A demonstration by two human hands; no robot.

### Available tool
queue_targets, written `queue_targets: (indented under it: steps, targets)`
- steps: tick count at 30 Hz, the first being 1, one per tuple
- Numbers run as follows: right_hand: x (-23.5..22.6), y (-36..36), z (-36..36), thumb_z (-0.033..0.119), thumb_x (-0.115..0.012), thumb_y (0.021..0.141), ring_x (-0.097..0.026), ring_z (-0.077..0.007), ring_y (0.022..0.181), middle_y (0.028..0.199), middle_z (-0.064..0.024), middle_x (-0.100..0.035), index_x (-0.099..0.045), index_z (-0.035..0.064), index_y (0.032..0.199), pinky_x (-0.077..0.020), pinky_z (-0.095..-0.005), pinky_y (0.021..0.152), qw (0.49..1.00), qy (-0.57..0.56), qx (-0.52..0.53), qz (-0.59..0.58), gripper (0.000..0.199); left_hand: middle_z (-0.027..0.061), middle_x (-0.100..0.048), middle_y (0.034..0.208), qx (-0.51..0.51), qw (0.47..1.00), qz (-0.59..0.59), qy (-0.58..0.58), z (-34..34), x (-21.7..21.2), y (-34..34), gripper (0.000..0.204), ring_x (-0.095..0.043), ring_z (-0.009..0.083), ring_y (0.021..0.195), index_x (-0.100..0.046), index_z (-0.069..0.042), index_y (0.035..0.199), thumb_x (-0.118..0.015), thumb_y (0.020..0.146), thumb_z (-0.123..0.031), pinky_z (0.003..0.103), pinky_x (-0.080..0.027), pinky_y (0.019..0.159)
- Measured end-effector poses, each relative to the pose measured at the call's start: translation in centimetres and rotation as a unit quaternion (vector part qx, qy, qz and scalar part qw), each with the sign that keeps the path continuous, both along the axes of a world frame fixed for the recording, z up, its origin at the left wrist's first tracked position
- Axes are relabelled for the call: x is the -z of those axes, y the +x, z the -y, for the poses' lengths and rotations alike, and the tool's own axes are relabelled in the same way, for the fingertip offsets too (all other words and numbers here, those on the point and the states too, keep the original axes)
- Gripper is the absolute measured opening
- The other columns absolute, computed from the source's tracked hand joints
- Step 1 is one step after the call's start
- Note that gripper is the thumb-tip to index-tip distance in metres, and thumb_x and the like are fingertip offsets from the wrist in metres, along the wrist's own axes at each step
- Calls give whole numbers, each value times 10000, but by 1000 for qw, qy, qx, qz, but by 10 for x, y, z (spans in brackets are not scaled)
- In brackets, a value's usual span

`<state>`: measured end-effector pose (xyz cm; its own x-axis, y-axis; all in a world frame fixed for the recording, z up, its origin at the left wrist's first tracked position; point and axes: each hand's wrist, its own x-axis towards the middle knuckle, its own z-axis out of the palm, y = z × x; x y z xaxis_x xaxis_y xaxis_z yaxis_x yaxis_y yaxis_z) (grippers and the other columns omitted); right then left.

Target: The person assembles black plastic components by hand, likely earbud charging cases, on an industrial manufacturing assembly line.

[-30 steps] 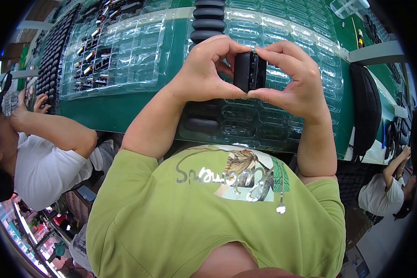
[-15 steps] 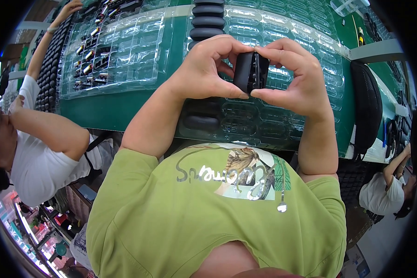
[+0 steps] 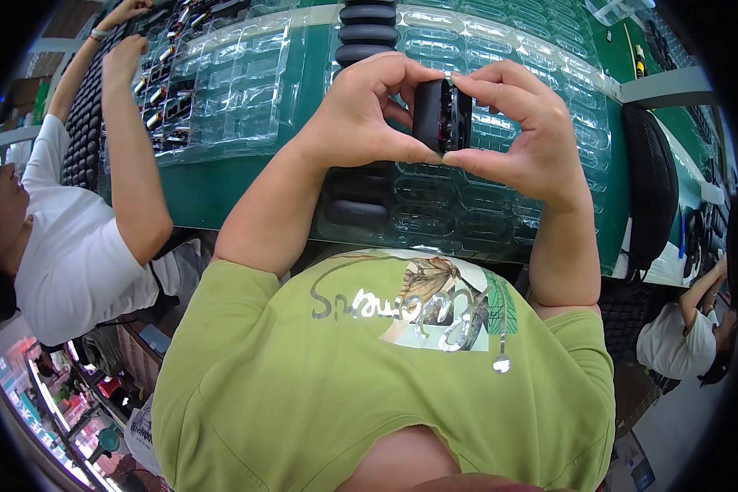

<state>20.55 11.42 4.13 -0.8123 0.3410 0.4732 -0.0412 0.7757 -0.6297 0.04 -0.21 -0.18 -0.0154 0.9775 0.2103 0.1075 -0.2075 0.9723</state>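
Observation:
Between both hands, above the green table, I hold a small black plastic case (image 3: 428, 119) upright. A narrow gap along its right side shows inner parts, too small to make out. My left hand (image 3: 371, 111) is closed on the smooth left part, thumb at the bottom and fingers at the top. My right hand (image 3: 529, 119) pinches the right part between thumb and fingertips. Below the hands lies a clear plastic tray (image 3: 500, 197) with oval pockets. Black rounded case pieces (image 3: 357, 213) sit in its near left pockets.
A column of black rounded pieces (image 3: 367, 37) stands beyond my left hand. On the left, another clear tray (image 3: 230, 123) holds small electronic parts. A co-worker's arm (image 3: 127, 148) reaches over the table there. A black pouch (image 3: 649, 184) lies at the right edge.
Both my hands have moved slightly away from me with the case, which is turned a little. At left, the co-worker's near arm has swung up over the table.

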Motion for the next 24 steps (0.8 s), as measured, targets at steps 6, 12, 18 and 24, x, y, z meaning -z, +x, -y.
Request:
queue_targets:
  steps: [6,12,18,24]
  targets:
    - [5,-1,-4,233,-921,613,-663,-224,869,969,-89,-670,-728,29,1107,-529,-309,757,999,-36,-18,0,568,53,-632,1044,8,1000,25,-12,1,-3,1,709,-670,139,952,-622,13,1211,-939,582,-62,295,-603,794]
    - [6,-1,-2,230,-919,618,-651,-202,840,960,-79,-665,-727,31,1110,-528,-290,741,1000,-30,1,2,565,59,-647,1036,1,1000,15,-11,0,-1,2,721,-669,136,943,-613,15,1214,-942,578,-61,291,-602,785]
    - [6,-1,-5,231,-914,609,-645,-196,835,965,-79,-669,-726,30,1112,-523,-284,728,999,-49,-9,2,574,59,-646,1038,2,1000,13,-10,2,-1,2,741,-666,130,942,-610,10,1222,-949,567,-65,283,-598,790]
    - [2,0,-3,220,-909,601,-661,-223,867,973,-89,-672,-727,26,1113,-530,-303,767,999,-34,0,7,577,44,-628,1055,2,1000,16,-6,1,0,3,738,-664,127,932,-624,-11,1221,-953,564,-77,281,-601,790]
